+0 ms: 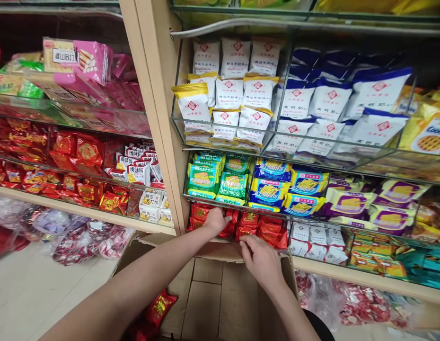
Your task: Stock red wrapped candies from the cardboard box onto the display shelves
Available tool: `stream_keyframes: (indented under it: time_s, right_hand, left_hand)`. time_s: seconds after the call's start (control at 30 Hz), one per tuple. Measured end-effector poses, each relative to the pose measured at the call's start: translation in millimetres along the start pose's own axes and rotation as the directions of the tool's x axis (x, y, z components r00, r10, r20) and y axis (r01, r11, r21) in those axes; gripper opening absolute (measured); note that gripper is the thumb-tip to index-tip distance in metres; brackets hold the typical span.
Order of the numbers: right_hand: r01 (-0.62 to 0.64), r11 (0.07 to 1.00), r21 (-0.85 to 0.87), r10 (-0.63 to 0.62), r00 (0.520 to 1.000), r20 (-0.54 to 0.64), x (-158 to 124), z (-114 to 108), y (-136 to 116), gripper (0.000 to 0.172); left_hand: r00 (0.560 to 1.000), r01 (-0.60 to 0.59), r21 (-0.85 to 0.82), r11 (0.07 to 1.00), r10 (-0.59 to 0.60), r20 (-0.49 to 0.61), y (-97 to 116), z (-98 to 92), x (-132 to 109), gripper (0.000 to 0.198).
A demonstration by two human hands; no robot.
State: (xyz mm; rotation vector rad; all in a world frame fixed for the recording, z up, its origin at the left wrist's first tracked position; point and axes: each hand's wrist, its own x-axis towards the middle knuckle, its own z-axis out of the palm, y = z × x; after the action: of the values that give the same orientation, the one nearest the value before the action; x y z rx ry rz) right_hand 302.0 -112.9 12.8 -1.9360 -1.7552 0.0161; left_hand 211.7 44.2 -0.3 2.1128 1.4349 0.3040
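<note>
Seen from the head camera, a person's two bare hands work at the lowest tier of a packed snack display, both forearms stretched over an open cardboard box. The left hand reaches in among red packets with gold markings, its thumb pointing right; its fingertips are partly hidden, and whether it holds a packet cannot be told. The right hand, palm down with fingers bent, is at the box's far edge, just in front of the same red row; whether it grips anything cannot be told either. More red packets lie inside the box, including one shiny wrapper at lower left, beneath the left forearm.

Directly above the red row sit green packets and blue-and-yellow packets, with white packets trimmed in yellow one tier higher. Small white-and-red packets fill the next bottom compartment to the right. Beyond a wooden upright, pink packs stack at left.
</note>
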Motion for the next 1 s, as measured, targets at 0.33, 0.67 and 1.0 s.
stream_keyframes:
  time_s: [0.33,0.67,1.0]
  right_hand:
    - [0.008,0.999,-0.053,-0.009,1.0,-0.022,0,1,-1,0.023]
    - [0.017,0.997,-0.075,-0.019,0.999,-0.027,-3,2,1,0.023]
    - [0.021,0.996,-0.082,-0.025,0.998,-0.049,-3,5,1,0.023]
  left_hand:
    - [0.907,-0.378,0.177,0.909,0.325,0.268,-1,-1.4,-8,0.021]
    - [0.909,-0.374,0.206,0.904,0.313,0.277,11,10.7,-1,0.028]
    - [0.88,-0.42,0.181,0.889,0.349,0.322,1,-1.0,-11,0.036]
